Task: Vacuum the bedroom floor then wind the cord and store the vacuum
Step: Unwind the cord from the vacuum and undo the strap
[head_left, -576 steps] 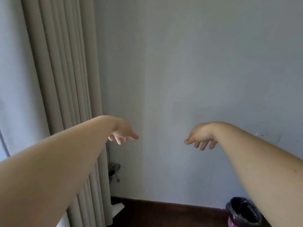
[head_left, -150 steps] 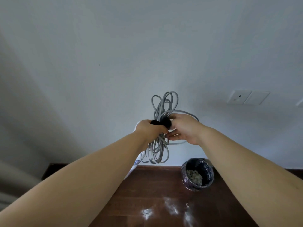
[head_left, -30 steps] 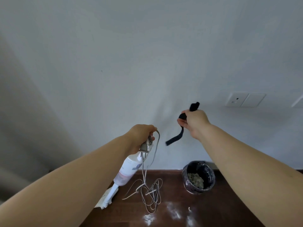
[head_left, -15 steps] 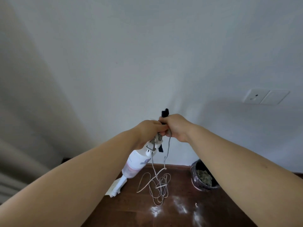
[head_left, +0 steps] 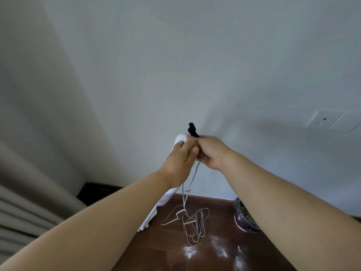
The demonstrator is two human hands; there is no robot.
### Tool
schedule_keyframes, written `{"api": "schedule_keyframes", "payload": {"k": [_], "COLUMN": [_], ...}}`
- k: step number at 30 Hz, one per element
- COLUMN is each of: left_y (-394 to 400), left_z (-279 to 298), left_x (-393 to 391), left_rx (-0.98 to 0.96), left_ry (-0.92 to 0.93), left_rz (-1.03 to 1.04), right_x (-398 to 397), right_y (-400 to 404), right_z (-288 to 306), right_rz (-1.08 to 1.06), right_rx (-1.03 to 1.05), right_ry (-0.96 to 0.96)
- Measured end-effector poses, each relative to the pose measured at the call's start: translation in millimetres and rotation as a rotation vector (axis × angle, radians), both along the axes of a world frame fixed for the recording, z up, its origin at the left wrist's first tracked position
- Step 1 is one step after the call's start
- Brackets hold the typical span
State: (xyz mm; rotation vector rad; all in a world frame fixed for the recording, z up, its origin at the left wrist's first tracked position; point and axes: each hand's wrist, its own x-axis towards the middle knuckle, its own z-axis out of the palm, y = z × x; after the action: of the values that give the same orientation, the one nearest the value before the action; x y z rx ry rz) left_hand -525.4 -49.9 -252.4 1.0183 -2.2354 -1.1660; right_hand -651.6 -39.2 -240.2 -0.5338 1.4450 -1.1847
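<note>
Both hands at centre: left hand (head_left: 178,163) clenched round the stick vacuum (head_left: 165,196) handle, right hand (head_left: 210,151) pinching the black strap (head_left: 192,130). Cord (head_left: 192,222) lies loose on the floor at 6 o'clock. Fix strap to handle w/o losing it, then plug in.

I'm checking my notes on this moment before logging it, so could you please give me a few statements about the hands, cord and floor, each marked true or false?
1. The cord lies in loose loops on the floor. True.
2. The right hand holds a black strap. True.
3. The left hand hangs idle at the person's side. False: it is raised at the vacuum handle, against the right hand.
4. The bin stands left of the vacuum. False: it stands to the right.
5. White specks mark the floor. True.
</note>
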Motion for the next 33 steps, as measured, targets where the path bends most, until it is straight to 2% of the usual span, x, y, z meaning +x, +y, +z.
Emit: {"api": "schedule_keyframes", "payload": {"k": [3,7,14,20,26,31,33], "left_y": [-1.4,-14.7,-34.0,-40.2,-45.6,-56.0,-57.7], "left_z": [-6.5,-16.3,-13.5,-14.4,-13.0,-8.2,-1.2], "left_x": [11.2,30.7,29.8,26.0,29.8,33.1,34.1], "left_rx": [0.08,0.165,0.295,0.33,0.427,0.579,0.573], "left_ry": [0.027,-0.088,-0.255,-0.219,-0.149,0.025,0.009], "left_rz": [0.118,0.12,0.268,0.168,0.109,0.182,0.164], "right_x": [2.4,-3.6,11.6,10.3,7.9,5.7,8.2], "right_y": [-5.3,-8.3,-11.1,-9.0,-4.9,-8.0,-8.7], "right_z": [-1.3,-3.5,-6.5,-3.3,-3.8,-1.6,-3.8], "right_rz": [-0.028,-0.092,-0.043,-0.033,-0.037,-0.102,-0.081], "right_rx": [-0.028,-0.06,-0.134,-0.131,-0.123,-0.124,-0.131], "right_ry": [0.061,0.077,0.04,0.035,0.189,0.011,0.075]}}
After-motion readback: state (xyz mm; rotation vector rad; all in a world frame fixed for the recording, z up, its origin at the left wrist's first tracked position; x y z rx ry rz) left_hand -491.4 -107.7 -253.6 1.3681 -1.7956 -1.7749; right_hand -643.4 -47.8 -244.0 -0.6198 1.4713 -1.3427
